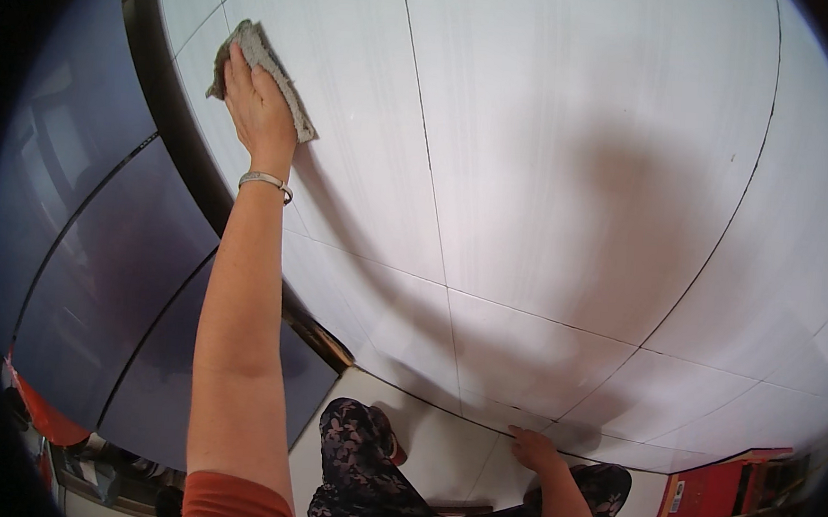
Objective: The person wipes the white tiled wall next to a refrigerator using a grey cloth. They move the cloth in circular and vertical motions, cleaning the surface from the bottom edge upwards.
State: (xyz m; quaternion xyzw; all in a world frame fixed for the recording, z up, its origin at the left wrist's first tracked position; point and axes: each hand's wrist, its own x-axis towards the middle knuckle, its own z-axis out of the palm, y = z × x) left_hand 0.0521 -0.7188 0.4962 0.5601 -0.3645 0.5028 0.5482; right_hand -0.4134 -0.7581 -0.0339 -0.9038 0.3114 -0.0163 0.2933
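My left hand (263,111) presses a folded grey-beige cloth (272,72) flat against the white tiled wall (531,209), high up near its left edge. The fingers lie spread over the cloth, and a metal bangle (266,180) circles the wrist. Low down, in front of my lap, hangs my right hand (536,451). It appears to hold nothing, with one finger stretched towards the foot of the wall; whether it touches the tile I cannot tell.
A dark frame (187,131) borders the tiles, beside glossy grey-blue panels (137,256). A red box (705,493) stands on the floor at right, by the wall. At lower left are a red-orange item (49,407) and mixed items on a low rack. My legs span the pale floor (451,460).
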